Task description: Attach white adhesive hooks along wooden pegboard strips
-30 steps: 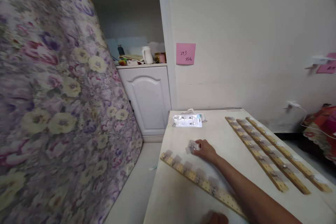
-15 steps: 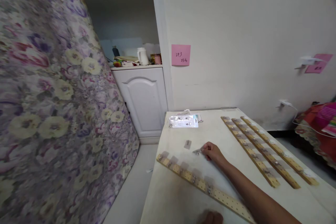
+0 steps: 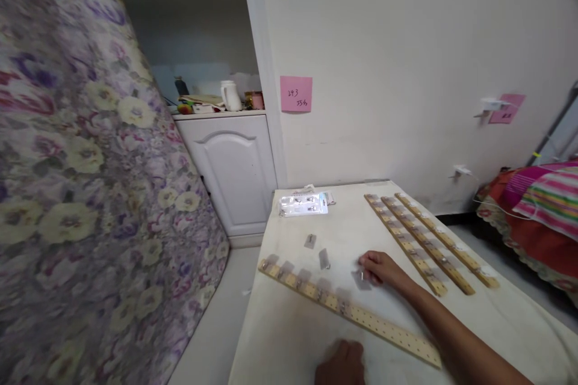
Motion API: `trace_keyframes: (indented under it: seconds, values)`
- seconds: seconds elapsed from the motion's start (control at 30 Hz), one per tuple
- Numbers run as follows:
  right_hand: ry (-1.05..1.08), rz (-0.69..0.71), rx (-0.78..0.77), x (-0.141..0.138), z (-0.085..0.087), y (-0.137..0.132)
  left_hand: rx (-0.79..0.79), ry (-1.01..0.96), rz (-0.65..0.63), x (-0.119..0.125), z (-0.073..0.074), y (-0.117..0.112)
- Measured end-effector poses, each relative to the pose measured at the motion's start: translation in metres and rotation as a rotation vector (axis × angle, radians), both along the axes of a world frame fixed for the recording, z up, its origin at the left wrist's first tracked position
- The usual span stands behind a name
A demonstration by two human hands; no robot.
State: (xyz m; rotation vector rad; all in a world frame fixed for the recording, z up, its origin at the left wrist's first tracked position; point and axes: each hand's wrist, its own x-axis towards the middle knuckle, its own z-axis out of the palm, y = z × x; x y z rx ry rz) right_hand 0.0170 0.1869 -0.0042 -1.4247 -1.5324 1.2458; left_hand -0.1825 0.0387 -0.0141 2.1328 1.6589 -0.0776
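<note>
My right hand (image 3: 379,267) is over the middle of the table, its fingers pinched on a small clear plate with a metal hook (image 3: 361,279). To its left lie a similar hook plate (image 3: 324,258) and, farther back, another small plate (image 3: 310,241). Nearer me, a long pale wooden strip (image 3: 383,328) runs slantwise; it has rows of holes, and several hook plates stand along its left part. My left hand (image 3: 341,364) is at the bottom edge, slightly blurred, with fingers curled in; whatever they may hold is hidden.
Three more wooden strips (image 3: 422,225) with fittings lie side by side on the table's right. Clear packaging (image 3: 303,204) rests at the back left. A pink note (image 3: 296,94) is on the wall. A floral curtain (image 3: 90,192) hangs left of the table (image 3: 271,337).
The view has turned right. My right hand has drawn back to the right with a hook plate, while another lies where it was. My left hand shows more at the bottom.
</note>
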Motion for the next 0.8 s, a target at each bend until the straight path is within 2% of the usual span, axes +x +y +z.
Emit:
trace_keyframes:
  seconds: [0.17,0.3,0.47,0.67,0.8]
  values:
    - [-0.095,-0.049,0.177,0.006,0.0,-0.001,0.045,-0.063,-0.065,-0.004,0.023,-0.007]
    - [-0.149,0.036,0.157,0.002,0.003,-0.005,0.043,-0.054,-0.061,-0.004,0.034,-0.009]
    - [-0.314,0.096,0.206,-0.001,0.007,-0.012,0.101,-0.116,-0.083,-0.006,0.036,-0.01]
    - [-0.33,0.017,0.289,-0.001,0.005,-0.022,0.134,-0.152,-0.1,-0.009,0.033,-0.013]
    - [-0.29,-0.039,0.288,-0.003,0.006,-0.031,0.142,-0.152,-0.104,-0.008,0.033,-0.012]
